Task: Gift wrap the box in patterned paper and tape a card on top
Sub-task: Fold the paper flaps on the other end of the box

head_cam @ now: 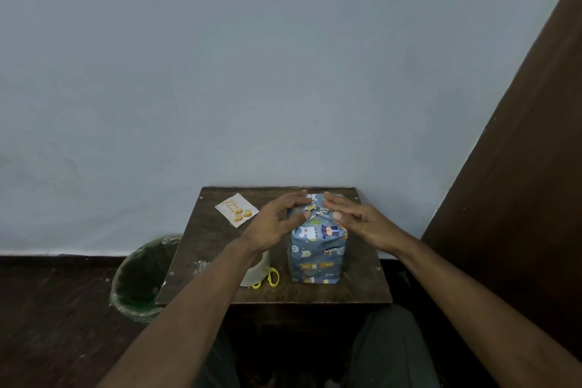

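Left hand (pixel 277 224) grips the folded top flaps of the tall box wrapped in blue animal-print paper (pixel 316 249), fingers curled over the top left edge, thumb on the near face. Right hand (pixel 352 217) lies flat, fingers straight, pressing the top fold from the right. Box stands upright at centre of the small dark wooden table (pixel 220 246), lower middle of frame.

Risks, as I judge them: no tape visible on the top folds, so letting go could let the flaps spring open; uneven pressing may crease or tear paper; tall box could tip.

White square card with gold balloons (pixel 236 209) lies flat left of box, unattached; reads "Happy Birthday". Yellow-handled scissors (pixel 267 280) and pale tape roll (pixel 256 271) lie under the left forearm. No brands legible.
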